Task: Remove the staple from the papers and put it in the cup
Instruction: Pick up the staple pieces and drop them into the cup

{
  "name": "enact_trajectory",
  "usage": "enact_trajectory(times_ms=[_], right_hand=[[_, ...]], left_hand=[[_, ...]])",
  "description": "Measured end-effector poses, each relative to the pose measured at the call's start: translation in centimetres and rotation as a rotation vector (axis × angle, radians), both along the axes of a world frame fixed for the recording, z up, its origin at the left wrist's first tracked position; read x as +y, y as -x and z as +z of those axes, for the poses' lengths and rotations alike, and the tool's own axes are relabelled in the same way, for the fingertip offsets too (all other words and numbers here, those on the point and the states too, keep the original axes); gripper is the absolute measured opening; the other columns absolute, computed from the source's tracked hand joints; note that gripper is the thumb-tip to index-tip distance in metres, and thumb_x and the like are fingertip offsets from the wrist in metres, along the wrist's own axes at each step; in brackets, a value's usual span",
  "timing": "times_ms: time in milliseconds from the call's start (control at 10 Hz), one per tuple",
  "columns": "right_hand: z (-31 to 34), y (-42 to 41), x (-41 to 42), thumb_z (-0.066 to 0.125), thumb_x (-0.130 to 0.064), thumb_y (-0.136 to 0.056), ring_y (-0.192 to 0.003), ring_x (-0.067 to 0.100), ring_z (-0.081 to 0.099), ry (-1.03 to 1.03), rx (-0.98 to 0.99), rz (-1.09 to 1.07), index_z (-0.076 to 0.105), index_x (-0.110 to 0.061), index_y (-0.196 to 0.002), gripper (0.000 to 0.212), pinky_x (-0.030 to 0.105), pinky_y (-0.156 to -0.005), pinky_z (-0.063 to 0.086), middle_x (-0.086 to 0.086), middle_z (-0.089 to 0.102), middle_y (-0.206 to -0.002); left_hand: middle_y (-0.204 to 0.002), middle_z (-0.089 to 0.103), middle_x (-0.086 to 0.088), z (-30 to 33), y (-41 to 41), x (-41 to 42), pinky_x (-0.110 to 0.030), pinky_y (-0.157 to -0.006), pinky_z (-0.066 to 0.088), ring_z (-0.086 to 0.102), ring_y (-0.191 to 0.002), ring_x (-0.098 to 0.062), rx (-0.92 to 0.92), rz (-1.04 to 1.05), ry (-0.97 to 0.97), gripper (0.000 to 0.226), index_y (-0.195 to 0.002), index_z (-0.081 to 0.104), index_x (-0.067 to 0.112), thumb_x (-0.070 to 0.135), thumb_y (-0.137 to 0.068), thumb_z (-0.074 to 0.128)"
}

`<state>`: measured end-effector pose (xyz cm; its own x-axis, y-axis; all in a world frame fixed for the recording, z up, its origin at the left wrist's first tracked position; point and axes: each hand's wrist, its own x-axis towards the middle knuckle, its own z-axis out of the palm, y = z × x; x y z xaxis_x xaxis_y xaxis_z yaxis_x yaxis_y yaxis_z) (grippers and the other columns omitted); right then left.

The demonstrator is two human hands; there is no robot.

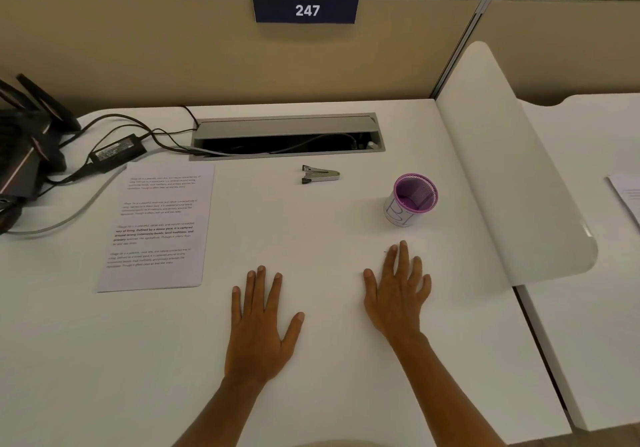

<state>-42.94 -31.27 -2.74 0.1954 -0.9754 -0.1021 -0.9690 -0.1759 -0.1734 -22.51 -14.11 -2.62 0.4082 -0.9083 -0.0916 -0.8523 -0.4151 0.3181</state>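
Observation:
Printed papers (156, 228) lie flat on the white desk at the left; the staple itself is too small to make out. A metal staple remover (319, 174) rests near the desk's middle back. To its right stands a purple mesh cup (412, 201) wrapped in white paper. My left hand (261, 322) lies flat, palm down, fingers spread, at the front centre. My right hand (398, 291) also rests flat and spread, just in front of the cup. Both hold nothing.
An open cable tray (287, 137) is sunk into the desk's back. A power adapter (117, 152), cables and black equipment (24, 142) crowd the far left. A white curved divider (512, 176) bounds the right side, with another desk and papers (627, 197) beyond.

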Motion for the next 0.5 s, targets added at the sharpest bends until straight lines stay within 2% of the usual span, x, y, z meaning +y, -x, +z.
enact_trajectory(times_ms=[100,200,300,400,500], right_hand=[[0.4,-0.1,-0.9,0.031,-0.053,-0.103,-0.156,0.038,0.020,-0.028,-0.034,0.016,0.022,-0.016,-0.163,0.071,0.060,-0.122,0.019,0.007,0.017,-0.172],[1.1,0.9,-2.4,0.062,-0.036,-0.098,-0.140,0.033,0.040,0.036,-0.175,-0.048,0.050,-0.018,-0.149,0.056,0.054,-0.110,0.034,0.006,0.048,-0.154],[1.3,1.6,-3.6,0.076,-0.029,-0.091,-0.128,0.029,0.049,0.072,-0.336,-0.065,0.067,-0.020,-0.134,0.045,0.047,-0.101,0.037,0.001,0.063,-0.135],[1.3,2.0,-4.9,0.082,-0.025,-0.086,-0.115,0.027,0.056,0.095,-0.447,-0.022,0.078,-0.020,-0.112,0.027,0.042,-0.093,0.041,0.000,0.071,-0.119],[1.1,2.0,-5.6,0.084,-0.023,-0.084,-0.104,0.026,0.061,0.121,-0.472,0.021,0.081,-0.018,-0.101,0.018,0.040,-0.087,0.048,-0.001,0.074,-0.107]], left_hand=[[-0.179,0.000,-0.006,0.0,0.0,0.0,-0.058,-0.133,0.013,-0.004,-0.167,-0.024,0.013,0.003,0.008,0.085,-0.170,0.012,0.022,0.066,-0.102,0.039],[-0.179,0.000,-0.006,0.0,0.0,0.2,-0.058,-0.133,0.013,-0.004,-0.167,-0.025,0.009,0.003,0.010,0.085,-0.169,0.013,0.021,0.065,-0.102,0.040],[-0.179,-0.001,-0.006,0.0,0.0,0.2,-0.058,-0.133,0.012,-0.006,-0.167,-0.024,-0.001,-0.002,0.003,0.085,-0.170,0.012,0.021,0.065,-0.103,0.039],[-0.179,0.000,-0.006,0.0,0.0,0.0,-0.058,-0.133,0.013,-0.005,-0.167,-0.025,-0.001,-0.003,0.010,0.085,-0.169,0.013,0.021,0.065,-0.102,0.041],[-0.179,0.000,-0.006,0.0,0.0,0.0,-0.058,-0.133,0.013,-0.005,-0.167,-0.025,0.000,-0.001,0.007,0.085,-0.169,0.013,0.021,0.065,-0.102,0.040]])
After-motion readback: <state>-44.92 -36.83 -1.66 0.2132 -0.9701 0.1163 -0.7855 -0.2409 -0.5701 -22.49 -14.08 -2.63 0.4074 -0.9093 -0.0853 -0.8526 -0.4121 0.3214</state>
